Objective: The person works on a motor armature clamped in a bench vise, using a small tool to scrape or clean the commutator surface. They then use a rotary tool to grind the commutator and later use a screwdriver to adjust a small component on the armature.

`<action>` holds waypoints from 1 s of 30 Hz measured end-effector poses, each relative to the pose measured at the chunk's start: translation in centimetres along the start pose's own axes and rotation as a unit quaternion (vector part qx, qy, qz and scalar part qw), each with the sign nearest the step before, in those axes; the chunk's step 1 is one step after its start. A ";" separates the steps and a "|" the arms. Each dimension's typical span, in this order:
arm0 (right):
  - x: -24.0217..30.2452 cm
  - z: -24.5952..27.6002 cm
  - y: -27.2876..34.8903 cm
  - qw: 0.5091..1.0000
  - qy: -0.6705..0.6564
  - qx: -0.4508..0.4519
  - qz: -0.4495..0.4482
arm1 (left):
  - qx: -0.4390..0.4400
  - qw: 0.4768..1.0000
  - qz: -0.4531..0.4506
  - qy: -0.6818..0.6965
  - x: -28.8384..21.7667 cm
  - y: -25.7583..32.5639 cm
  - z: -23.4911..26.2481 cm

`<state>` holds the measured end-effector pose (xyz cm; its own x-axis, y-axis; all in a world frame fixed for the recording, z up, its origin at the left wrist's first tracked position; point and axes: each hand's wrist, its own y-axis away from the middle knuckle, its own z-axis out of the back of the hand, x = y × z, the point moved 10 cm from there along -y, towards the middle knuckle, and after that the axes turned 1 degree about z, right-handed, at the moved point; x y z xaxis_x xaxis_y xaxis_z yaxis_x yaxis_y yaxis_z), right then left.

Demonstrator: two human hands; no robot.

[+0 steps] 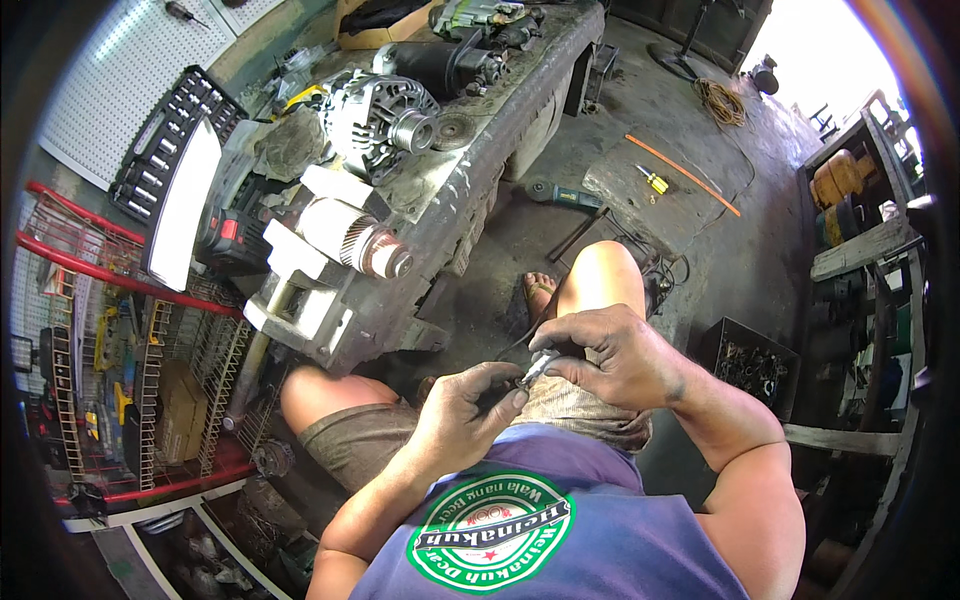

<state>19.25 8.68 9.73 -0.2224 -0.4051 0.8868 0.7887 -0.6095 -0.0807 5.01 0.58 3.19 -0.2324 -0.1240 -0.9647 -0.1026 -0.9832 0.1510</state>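
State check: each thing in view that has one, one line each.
Left hand: closed on a small metal part.
Right hand: pinching the same part.
Alternator: on the bench, pulley facing out.
Vise: clamped on a motor armature.
Socket case: open, propped against the pegboard.
Screwdriver: lying on the floor.

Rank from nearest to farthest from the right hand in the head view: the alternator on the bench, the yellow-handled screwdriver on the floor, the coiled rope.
1. Yellow-handled screwdriver, on the floor ahead of the right hand.
2. Alternator, on the bench, ahead-left.
3. Coiled rope, far floor, ahead-right.
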 end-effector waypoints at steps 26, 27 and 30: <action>-2.2 -0.3 2.4 0.985 -0.078 -0.147 0.044 | 0.028 0.997 0.019 0.063 -0.8 -2.1 -1.8; -2.0 -0.2 2.6 0.983 -0.077 -0.157 0.052 | 0.024 0.998 0.017 0.050 -1.0 -2.1 -1.9; -2.6 0.1 3.2 0.980 -0.084 -0.178 0.041 | 0.012 1.000 -0.016 0.013 -1.9 -2.3 -2.3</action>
<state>22.38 7.82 7.19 -0.0453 -0.3621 0.9310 0.5432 -0.7911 -0.2813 7.93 2.76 4.22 -0.2029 -0.0969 -0.9744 -0.1320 -0.9833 0.1253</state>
